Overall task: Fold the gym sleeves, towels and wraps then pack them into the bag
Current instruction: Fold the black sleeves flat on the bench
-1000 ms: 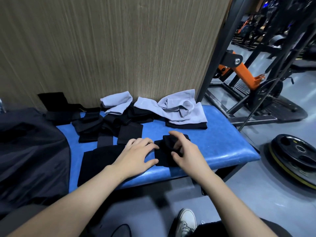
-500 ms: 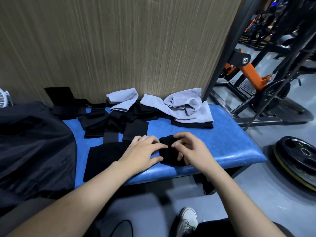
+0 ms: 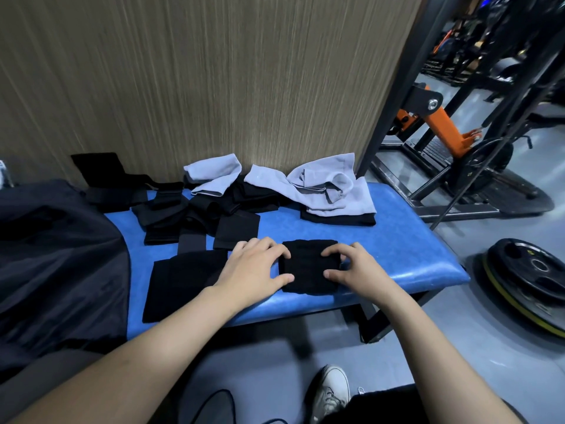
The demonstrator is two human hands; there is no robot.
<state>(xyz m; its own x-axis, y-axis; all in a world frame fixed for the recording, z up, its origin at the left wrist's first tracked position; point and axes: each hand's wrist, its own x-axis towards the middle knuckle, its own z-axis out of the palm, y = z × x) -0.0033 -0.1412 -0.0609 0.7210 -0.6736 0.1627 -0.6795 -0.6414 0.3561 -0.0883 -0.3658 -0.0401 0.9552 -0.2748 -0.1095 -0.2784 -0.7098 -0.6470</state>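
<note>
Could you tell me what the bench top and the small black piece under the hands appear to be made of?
The bench top looks like blue vinyl or leatherette, glossy with worn highlights near its edge. The small black piece looks like matte knitted stretch fabric, soft and folded flat; its exact fibre cannot be told.
</note>
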